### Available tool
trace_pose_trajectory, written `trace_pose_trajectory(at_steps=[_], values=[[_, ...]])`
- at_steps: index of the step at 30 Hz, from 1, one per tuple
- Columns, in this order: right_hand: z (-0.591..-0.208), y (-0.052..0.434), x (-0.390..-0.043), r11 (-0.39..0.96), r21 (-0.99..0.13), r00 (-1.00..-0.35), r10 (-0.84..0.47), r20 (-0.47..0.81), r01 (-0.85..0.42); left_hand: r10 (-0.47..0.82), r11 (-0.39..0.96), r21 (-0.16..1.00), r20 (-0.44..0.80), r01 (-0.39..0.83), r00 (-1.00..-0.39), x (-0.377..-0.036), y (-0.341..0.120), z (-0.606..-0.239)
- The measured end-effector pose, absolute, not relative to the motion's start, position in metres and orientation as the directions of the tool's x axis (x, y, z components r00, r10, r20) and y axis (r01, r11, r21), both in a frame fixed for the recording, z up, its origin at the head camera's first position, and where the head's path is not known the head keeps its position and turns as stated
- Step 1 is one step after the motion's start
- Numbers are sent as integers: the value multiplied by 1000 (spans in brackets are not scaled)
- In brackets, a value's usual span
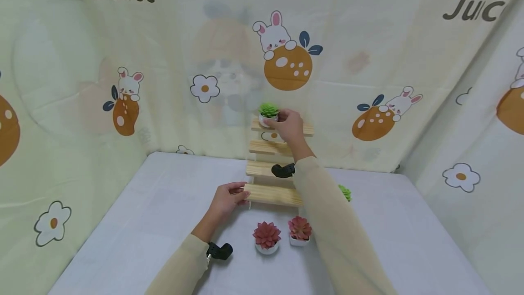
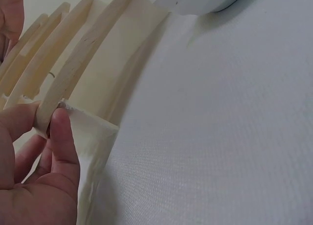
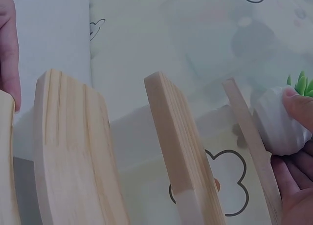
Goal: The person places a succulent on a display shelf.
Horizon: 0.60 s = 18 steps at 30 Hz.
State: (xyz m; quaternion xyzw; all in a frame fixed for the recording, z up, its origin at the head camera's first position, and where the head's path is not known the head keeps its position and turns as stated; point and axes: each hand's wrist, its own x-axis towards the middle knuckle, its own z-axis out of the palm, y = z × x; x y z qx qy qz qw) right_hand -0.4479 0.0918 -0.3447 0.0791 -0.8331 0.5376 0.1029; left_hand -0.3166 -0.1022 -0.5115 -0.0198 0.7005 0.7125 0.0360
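A stepped wooden shelf (image 1: 275,167) with several pale planks stands at the back of the white table. My right hand (image 1: 287,123) grips a small white pot with a green succulent (image 1: 268,113) on the top plank's left end; the right wrist view shows the pot (image 3: 279,120) against my fingers (image 3: 298,107) beside that plank (image 3: 252,146). My left hand (image 1: 227,197) holds the left end of the bottom plank (image 1: 273,194), thumb and fingers pinching its edge (image 2: 49,112).
Two red succulents in white pots (image 1: 267,238) (image 1: 299,231) sit on the table in front of the shelf. Another green succulent (image 1: 345,192) peeks out behind my right forearm. Printed curtains hang behind and at both sides.
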Motion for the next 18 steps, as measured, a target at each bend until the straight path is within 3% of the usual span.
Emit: trace_pose_trajectory(at_steps=[18], values=[[-343,122,-419,377,-875,-952,-122,280,-305,34,-8,996,-91,-91,-995,-318,-103,-512]])
